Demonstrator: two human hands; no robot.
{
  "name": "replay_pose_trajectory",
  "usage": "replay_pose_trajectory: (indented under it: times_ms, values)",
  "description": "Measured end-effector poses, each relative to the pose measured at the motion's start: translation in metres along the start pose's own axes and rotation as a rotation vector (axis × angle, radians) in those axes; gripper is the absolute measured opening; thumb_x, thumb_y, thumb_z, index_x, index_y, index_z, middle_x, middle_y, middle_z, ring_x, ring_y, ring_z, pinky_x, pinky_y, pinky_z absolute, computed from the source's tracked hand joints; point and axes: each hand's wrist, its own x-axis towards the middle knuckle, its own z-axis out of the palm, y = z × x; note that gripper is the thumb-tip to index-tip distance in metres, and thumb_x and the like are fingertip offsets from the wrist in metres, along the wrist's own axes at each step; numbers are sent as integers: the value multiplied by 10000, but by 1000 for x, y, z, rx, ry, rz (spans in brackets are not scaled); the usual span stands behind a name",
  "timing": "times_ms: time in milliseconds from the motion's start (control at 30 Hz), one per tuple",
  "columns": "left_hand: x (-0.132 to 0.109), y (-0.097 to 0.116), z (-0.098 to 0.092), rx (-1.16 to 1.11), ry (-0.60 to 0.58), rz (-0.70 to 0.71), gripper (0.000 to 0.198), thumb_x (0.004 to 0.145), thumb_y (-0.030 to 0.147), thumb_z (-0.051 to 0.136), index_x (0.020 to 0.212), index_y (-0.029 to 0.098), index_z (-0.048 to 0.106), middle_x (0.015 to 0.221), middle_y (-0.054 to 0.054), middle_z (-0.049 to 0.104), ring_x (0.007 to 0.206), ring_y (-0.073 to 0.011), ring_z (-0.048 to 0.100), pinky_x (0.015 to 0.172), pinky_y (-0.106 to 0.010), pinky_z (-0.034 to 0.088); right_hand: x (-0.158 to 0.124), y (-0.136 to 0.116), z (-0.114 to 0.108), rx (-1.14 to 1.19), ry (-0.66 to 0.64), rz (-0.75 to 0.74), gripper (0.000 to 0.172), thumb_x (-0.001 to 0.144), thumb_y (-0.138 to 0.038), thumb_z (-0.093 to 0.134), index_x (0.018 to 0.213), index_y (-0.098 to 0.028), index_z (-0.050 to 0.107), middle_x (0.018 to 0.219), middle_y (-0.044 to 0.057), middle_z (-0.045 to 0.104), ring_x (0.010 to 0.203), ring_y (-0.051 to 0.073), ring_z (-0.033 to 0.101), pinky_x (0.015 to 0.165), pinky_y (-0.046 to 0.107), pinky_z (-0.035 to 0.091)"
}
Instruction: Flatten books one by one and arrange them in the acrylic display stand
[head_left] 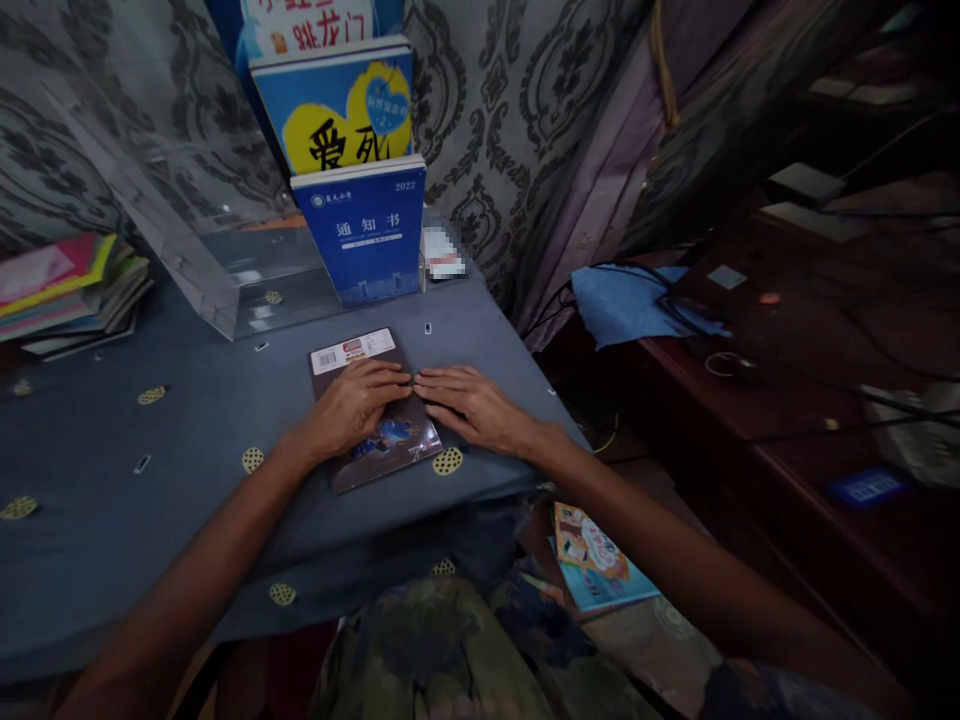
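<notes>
A dark brown book (pixel 397 455) lies flat on the grey tablecloth in front of me, a white barcode label along its far edge and a blue picture near its close edge. Across its middle rests my left hand (pixel 358 402), palm down with fingers stretched out to the right. My right hand (pixel 472 405) lies flat at the book's right edge, its fingers pointing left and nearly meeting the left fingertips. Neither hand grips anything. Behind the book, a blue booklet (pixel 371 240) dated 2022 stands upright, leaning in front of a blue and yellow book (pixel 345 105).
A clear plastic stand (pixel 191 265) holds the upright books. Stacked books (pixel 67 290) lie at the left. Right of the table, a dark red cabinet (pixel 720 400) carries cables and a blue cloth (pixel 626 300). Colourful books (pixel 600 560) lie low beside the table's right corner.
</notes>
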Motion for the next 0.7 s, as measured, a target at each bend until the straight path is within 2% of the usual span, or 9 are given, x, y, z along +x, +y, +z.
replay_pose_trajectory:
  times_ms: [233, 500, 700]
  values:
    - [-1, 12, -2, 25, -35, 30, 346, 932, 88, 471, 1154, 191, 714, 1178, -84, 755, 1177, -238, 657, 986, -502, 526, -13, -9, -2, 6, -4, 2, 355, 1026, -300, 488, 1332, -215, 647, 1371, 98, 663, 1340, 248, 568, 1106, 509, 477]
    - [-9, 30, 0, 10, -79, -6, 373, 922, 87, 477, 1182, 210, 715, 1205, -83, 747, 1211, -236, 638, 1040, -527, 479, -25, -19, -5, 40, 9, -6, 347, 1022, -274, 492, 1323, -229, 658, 1354, 75, 677, 1345, 240, 562, 1102, 510, 489]
    - [-17, 46, 0, 13, -66, 21, 370, 948, 94, 453, 1199, 197, 704, 1206, -95, 744, 1210, -241, 639, 1031, -532, 487, -36, -28, -8, 59, 25, -54, 335, 1030, -271, 487, 1291, -188, 680, 1341, 91, 684, 1344, 246, 563, 1095, 489, 507]
